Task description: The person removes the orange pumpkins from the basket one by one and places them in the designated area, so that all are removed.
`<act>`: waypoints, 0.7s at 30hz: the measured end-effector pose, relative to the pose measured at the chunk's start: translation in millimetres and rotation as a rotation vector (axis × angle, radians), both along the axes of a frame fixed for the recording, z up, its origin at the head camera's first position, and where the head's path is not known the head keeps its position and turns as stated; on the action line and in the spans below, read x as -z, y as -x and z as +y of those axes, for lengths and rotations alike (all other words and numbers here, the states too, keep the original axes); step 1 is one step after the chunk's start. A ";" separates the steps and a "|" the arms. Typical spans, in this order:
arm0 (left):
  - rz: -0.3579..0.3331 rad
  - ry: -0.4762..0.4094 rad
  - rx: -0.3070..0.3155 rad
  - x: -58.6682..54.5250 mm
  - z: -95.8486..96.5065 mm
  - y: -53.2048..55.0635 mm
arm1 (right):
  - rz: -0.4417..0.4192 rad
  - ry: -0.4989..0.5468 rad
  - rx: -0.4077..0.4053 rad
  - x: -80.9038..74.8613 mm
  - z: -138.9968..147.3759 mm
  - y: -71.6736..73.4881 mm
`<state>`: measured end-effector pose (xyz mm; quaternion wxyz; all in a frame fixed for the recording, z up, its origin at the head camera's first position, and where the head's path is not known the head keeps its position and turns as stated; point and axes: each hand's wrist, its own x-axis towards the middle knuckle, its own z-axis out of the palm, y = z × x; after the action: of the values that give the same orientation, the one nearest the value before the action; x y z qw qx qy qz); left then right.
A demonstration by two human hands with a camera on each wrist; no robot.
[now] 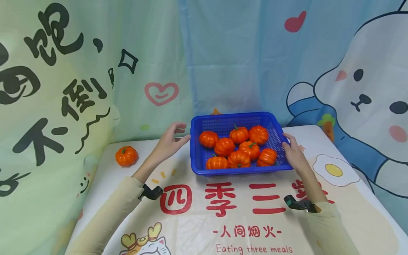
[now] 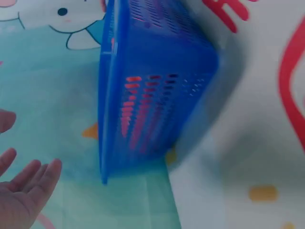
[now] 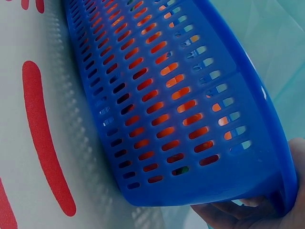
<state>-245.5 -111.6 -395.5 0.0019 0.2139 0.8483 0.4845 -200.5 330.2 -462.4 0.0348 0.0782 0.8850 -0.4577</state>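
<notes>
A blue plastic basket (image 1: 200, 171) with slotted sides holds several small orange pumpkins (image 1: 224, 147). My right hand (image 1: 294, 153) grips its right end. In the right wrist view the fingers (image 3: 228, 213) curl beneath the basket's rim. Off the basket's left end, my left hand (image 1: 173, 139) is raised with its fingers spread and nothing in it. The left wrist view shows a gap between that hand (image 2: 26, 193) and the basket wall (image 2: 157, 109). One more pumpkin (image 1: 126, 156) sits by itself on the table, left of my left hand.
The table wears a printed cloth (image 1: 245, 219) with red lettering, a cat and a fried egg. Behind the basket hangs a printed curtain (image 1: 223, 63), which runs down to the table's back edge and along both sides.
</notes>
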 end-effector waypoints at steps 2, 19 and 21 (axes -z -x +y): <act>-0.007 0.030 0.049 -2.6 11.6 5.2 | 0.004 -0.001 0.000 -0.2 0.3 -0.3; -0.087 0.256 0.272 -15.4 85.1 51.7 | -0.016 0.004 -0.003 -1.0 -0.6 -1.4; -0.087 0.273 0.284 -16.1 91.1 54.8 | -0.018 0.004 -0.004 -1.9 -0.3 -1.5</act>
<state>-300.3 -20.5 -379.4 0.1357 0.3081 0.8664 0.3687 -199.1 329.9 -460.5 0.0436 0.0805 0.8838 -0.4589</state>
